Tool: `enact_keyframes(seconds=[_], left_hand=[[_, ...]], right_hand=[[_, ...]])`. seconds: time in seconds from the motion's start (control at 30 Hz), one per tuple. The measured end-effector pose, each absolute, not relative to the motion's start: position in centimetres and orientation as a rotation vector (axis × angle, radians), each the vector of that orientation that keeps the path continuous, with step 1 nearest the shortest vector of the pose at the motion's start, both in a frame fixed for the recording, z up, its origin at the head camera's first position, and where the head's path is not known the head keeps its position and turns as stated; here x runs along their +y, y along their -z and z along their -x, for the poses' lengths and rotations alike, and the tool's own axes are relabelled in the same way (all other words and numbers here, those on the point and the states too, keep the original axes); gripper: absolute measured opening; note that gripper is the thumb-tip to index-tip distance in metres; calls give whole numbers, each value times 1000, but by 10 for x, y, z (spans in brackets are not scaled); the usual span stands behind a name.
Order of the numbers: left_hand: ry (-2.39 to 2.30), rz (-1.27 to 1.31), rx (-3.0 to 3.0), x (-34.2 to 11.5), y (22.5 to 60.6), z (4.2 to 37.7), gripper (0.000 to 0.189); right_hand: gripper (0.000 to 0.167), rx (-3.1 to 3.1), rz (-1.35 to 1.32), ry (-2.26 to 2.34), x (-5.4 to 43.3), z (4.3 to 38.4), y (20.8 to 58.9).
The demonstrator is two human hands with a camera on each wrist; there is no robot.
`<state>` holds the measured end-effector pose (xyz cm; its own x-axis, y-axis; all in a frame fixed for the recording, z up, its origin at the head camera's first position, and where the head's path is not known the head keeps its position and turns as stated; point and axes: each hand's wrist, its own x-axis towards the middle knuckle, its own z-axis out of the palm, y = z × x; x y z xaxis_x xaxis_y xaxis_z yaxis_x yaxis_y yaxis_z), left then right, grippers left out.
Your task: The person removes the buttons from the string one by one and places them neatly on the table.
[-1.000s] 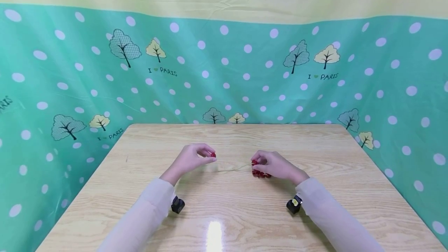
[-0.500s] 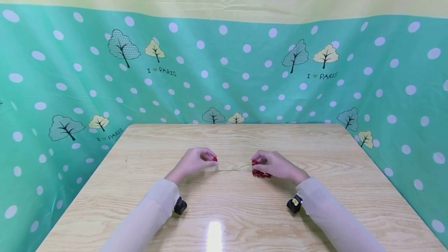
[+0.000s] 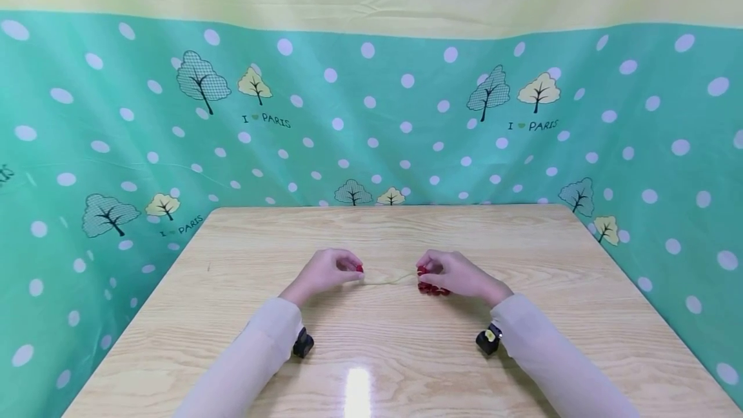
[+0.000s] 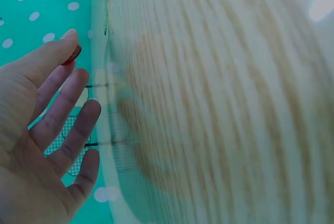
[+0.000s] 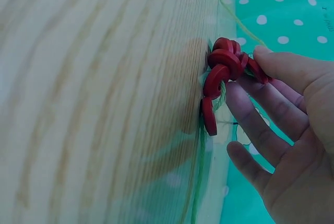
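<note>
One red bead (image 3: 360,269) pinched in the left hand (image 3: 325,271), tips only, probably so its hole stays uncovered. Next, pale string (image 3: 383,283) running over the surface (image 3: 377,328), then threaded red beads (image 3: 432,289) bunched at the right hand (image 3: 458,274), which pinches their upper end, likely stopping slippage.

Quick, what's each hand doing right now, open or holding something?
Left hand: closed, pinching a single red bead.
Right hand: closed, holding strung red beads on a thin cord.
</note>
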<state>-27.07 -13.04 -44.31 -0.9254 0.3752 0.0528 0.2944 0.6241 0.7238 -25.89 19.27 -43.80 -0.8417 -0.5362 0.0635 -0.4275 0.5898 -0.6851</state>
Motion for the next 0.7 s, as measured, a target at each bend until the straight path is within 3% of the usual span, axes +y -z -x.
enact_keyframes(seconds=[0.7], left_hand=[[-1044,-585,2772,-133,450,278,19]], right_hand=[[23,2671,797,1070,190,259,436]])
